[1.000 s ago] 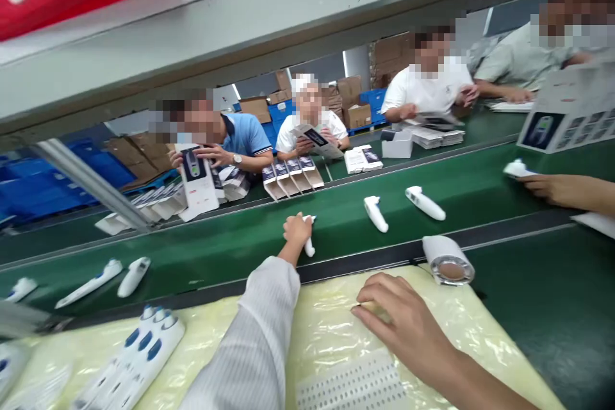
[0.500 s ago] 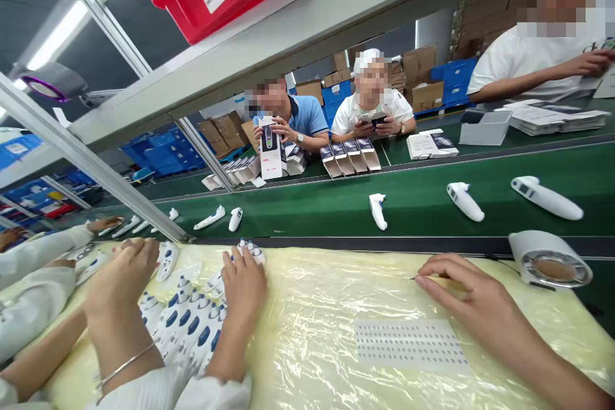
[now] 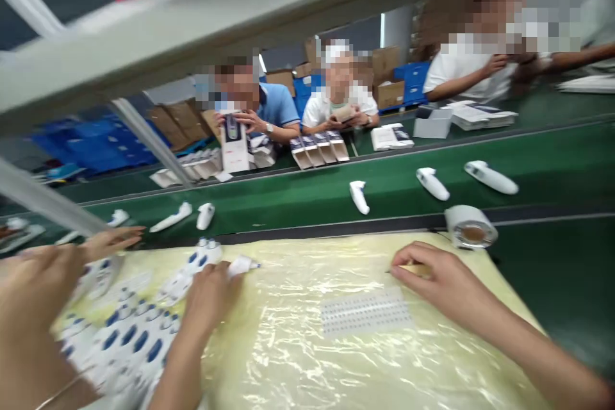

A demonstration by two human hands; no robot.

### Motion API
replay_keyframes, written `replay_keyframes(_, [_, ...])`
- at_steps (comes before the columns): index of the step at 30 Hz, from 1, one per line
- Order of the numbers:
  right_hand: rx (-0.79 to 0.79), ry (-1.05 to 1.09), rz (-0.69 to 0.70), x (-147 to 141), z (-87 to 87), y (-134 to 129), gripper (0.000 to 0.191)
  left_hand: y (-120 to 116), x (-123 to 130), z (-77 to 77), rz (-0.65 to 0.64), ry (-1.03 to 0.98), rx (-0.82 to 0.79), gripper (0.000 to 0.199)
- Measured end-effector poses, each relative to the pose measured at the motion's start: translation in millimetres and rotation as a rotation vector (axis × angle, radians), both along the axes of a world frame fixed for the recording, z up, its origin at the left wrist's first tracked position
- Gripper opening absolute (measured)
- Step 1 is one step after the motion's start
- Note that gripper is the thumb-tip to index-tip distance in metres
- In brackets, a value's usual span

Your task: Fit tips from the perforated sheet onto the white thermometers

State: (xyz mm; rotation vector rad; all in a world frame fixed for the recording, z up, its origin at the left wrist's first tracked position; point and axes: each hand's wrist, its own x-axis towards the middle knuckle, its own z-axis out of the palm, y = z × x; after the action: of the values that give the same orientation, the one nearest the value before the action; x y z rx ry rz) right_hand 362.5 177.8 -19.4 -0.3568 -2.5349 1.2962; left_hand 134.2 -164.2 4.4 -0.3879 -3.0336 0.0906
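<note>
My left hand (image 3: pixel 211 295) is closed around a white device (image 3: pixel 241 265) with a small blue tip that points right. Beside and behind that wrist, several white and blue devices (image 3: pixel 139 336) stand in rows on the yellow plastic-covered surface (image 3: pixel 283 359). At the right, my right hand (image 3: pixel 423 269) pinches a small thin dark item (image 3: pixel 388 271), only its tip showing between thumb and finger. A clear sheet with rows of small grey dots (image 3: pixel 365 312) lies flat to the left of that hand.
Another person's hand and arm (image 3: pixel 41 295) reach in at the left. A tape roll (image 3: pixel 471 227) sits behind my right hand. White devices (image 3: pixel 359 197) lie on the green conveyor (image 3: pixel 288 205). Opposite, people handle boxes. A metal post (image 3: pixel 48 198) and a shelf cross above.
The view has turned right. My left hand has taken hold of a white device and brought it out from the rows. My right hand keeps its pinch above the sheet's right side.
</note>
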Motion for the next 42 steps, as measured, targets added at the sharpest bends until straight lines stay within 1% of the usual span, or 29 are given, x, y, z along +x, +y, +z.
replay_keyframes(2, [-0.004,-0.042,0.004,4.8,2.4,0.1,0.019,9.0,-1.0,3.5,-0.019,-0.01,0.035,0.051])
replay_keyframes(3, [-0.011,-0.061,-0.01,7.4,2.2,0.2,0.017,17.3,3.0,5.2,-0.028,-0.012,0.104,0.054])
replay_keyframes(4, [-0.019,-0.078,-0.027,10.0,1.2,0.1,0.016,27.9,10.8,6.7,-0.044,-0.03,0.224,0.057])
replay_keyframes(5, [-0.025,-0.091,-0.045,12.4,-0.1,-0.3,0.015,40.6,22.1,7.9,-0.064,-0.086,0.387,0.06])
replay_keyframes(6, [-0.025,-0.099,-0.059,14.3,-1.7,-1.1,0.014,55.2,36.4,8.2,-0.078,-0.185,0.587,0.062])
replay_keyframes(7, [-0.015,-0.103,-0.071,15.5,-3.2,-2.4,0.014,71.1,52.7,7.3,-0.114,-0.351,0.795,0.064])
replay_keyframes(8, [0.006,-0.109,-0.076,15.9,-4.7,-4.0,0.013,87.6,69.7,5.0,-0.134,-0.58,0.959,0.063])
replay_keyframes(9, [0.037,-0.117,-0.076,15.6,-5.9,-6.0,0.013,104.1,86.2,1.3,-0.138,-0.822,1.088,0.062])
replay_keyframes(10, [0.074,-0.127,-0.075,14.6,-6.9,-8.2,0.014,119.5,101.1,-3.6,-0.144,-1.017,1.168,0.061])
replay_keyframes(11, [0.114,-0.137,-0.078,13.2,-7.6,-10.5,0.015,133.0,113.6,-9.1,-0.126,-1.116,1.232,0.059])
replay_keyframes(12, [0.152,-0.147,-0.08,11.6,-8.2,-12.7,0.016,143.9,123.3,-14.8,-0.104,-1.158,1.284,0.057])
replay_keyframes(13, [0.187,-0.153,-0.086,10.1,-8.7,-14.7,0.017,152.0,130.0,-20.1,-0.083,-1.153,1.321,0.055])
replay_keyframes(14, [0.217,-0.156,-0.094,8.6,-9.0,-16.4,0.017,157.1,133.9,-24.8,-0.066,-1.127,1.346,0.053])
replay_keyframes(16, [0.264,-0.161,-0.106,6.3,-9.1,-18.9,0.017,160.3,135.4,-31.6,-0.06,-1.092,1.358,0.051])
replay_keyframes(19, [0.298,-0.18,-0.103,4.2,-8.5,-20.6,0.017,156.5,130.7,-36.1,-0.092,-1.111,1.313,0.057])
replay_keyframes(21, [0.303,-0.187,-0.101,3.5,-7.9,-20.9,0.015,154.2,129.0,-36.1,-0.105,-1.121,1.289,0.059])
replay_keyframes(26, [0.314,-0.211,-0.1,1.8,-7.0,-22.0,0.005,155.2,132.4,-32.5,-0.11,-1.114,1.299,0.05])
replay_keyframes(30, [0.309,-0.21,-0.111,0.2,-10.2,-22.7,0.005,155.6,132.1,-30.9,-0.128,-1.149,1.292,0.058])
replay_keyframes(32, [0.267,-0.189,-0.119,1.2,-12.5,-20.8,0.007,155.1,131.0,-28.6,-0.137,-1.165,1.291,0.061])
replay_keyframes(33, [0.22,-0.171,-0.122,2.4,-13.1,-19.2,0.007,154.9,130.4,-27.0,-0.141,-1.157,1.298,0.06])
replay_keyframes(36, [0.011,-0.06,-0.122,7.0,-7.7,-14.1,0.01,155.9,128.0,-22.3,-0.154,-1.089,1.34,0.047])
replay_keyframes(38, [-0.094,0.041,-0.122,8.5,3.0,-13.1,0.013,158.6,126.3,-20.2,-0.18,-1.042,1.338,0.043])
replay_keyframes(39, [-0.12,0.078,-0.126,8.0,9.7,-14.0,0.013,160.6,125.8,-19.2,-0.201,-1.016,1.322,0.045])
replay_keyframes(42, [-0.153,0.132,-0.12,1.9,28.9,-20.9,0.011,167.5,126.7,-15.1,-0.284,-0.95,1.259,0.058])
